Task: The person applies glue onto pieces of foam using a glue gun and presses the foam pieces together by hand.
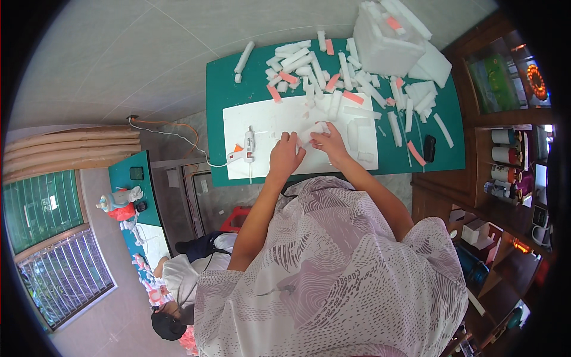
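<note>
Left hand (pixel 288 156) and right hand (pixel 330 144) apparently pinch white foam (pixel 312 130): likely light, stiff, crumbly, best held by flat sides.

Both bare forearms (pixel 257 217) are stretched forward and angled inward, with the left hand (pixel 286 153) and right hand (pixel 329 143) held close together, fingers bent.

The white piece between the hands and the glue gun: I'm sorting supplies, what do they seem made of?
White piece: probably matte plastic foam, judging by its shineless white surface, though it's partly covered. Glue gun: likely hard plastic, fairly smooth, going by its moulded white body.
</note>
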### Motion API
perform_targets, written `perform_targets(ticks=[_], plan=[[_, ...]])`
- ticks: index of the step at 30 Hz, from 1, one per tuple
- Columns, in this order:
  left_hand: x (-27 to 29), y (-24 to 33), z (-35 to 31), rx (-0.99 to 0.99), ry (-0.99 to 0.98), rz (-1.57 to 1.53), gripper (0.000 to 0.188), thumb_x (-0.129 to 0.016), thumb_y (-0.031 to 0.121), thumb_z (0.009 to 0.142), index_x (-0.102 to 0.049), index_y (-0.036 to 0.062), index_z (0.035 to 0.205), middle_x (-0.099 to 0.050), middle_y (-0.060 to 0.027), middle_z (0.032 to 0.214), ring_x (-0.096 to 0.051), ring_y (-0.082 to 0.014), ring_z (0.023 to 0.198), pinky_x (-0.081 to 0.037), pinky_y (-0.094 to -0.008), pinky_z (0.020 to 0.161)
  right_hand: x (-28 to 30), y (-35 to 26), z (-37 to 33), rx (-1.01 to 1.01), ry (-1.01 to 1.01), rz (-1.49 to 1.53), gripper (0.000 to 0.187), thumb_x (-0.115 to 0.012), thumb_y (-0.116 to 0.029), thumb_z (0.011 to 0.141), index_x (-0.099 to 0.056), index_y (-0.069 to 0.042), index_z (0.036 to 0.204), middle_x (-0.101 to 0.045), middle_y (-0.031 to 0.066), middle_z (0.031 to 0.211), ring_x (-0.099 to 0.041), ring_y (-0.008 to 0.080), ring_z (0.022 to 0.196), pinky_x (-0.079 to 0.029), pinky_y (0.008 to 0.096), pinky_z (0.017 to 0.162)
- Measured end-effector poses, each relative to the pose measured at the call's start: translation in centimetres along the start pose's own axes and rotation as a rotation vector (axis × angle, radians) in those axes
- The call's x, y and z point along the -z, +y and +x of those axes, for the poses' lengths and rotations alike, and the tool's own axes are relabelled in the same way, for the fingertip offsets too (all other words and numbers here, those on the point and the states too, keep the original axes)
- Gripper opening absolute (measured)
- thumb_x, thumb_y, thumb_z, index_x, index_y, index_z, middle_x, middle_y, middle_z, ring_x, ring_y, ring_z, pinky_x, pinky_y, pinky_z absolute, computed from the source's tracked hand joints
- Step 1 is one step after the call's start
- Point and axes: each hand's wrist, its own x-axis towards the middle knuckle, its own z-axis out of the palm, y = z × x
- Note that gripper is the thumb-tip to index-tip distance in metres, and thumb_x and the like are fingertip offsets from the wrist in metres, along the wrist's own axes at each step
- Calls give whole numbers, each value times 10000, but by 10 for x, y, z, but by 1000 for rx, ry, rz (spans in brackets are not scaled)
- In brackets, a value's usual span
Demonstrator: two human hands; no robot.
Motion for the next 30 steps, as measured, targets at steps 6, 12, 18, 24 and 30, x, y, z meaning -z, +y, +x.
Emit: perform_targets(ticks=[6,12,18,24,30], plan=[[0,0,0,19,18,-23,259,-618,134,718,-468,26,899,-498,-166,855,-571,-359,724,-479,-429,598,-4,1,-1,11,-18,0,449,-638,-82,794,-418,-45,1183,-597,98,943,-603,152,797,-503,252,675],[-2,1,0,5,53,-62,278,-613,131,741,-452,16,938,-504,-177,876,-567,-378,743,-478,-438,606,-3,1,0,12,-4,9,482,-637,-78,793,-406,-45,1214,-597,95,941,-603,150,797,-504,249,677],[4,2,-3,22,45,-104,384,-628,148,747,-436,5,1047,-507,-192,929,-571,-389,779,-483,-437,633,-3,2,0,21,-10,20,485,-639,-80,791,-404,-41,1214,-594,96,931,-605,158,799,-506,255,683],[8,-9,-9,9,47,-172,513,-660,150,736,-422,14,1170,-519,-191,1042,-579,-336,780,-487,-386,661,-1,2,1,2,3,22,416,-632,-87,806,-440,-75,1175,-574,85,955,-585,152,830,-496,265,718],[24,-93,-28,171,194,-203,405,-587,-23,689,-495,-6,1084,-545,-177,996,-554,-303,810,-462,-362,726,-4,-1,-3,-23,14,-31,405,-631,-86,810,-441,-78,1168,-579,81,942,-587,150,828,-495,269,719]])
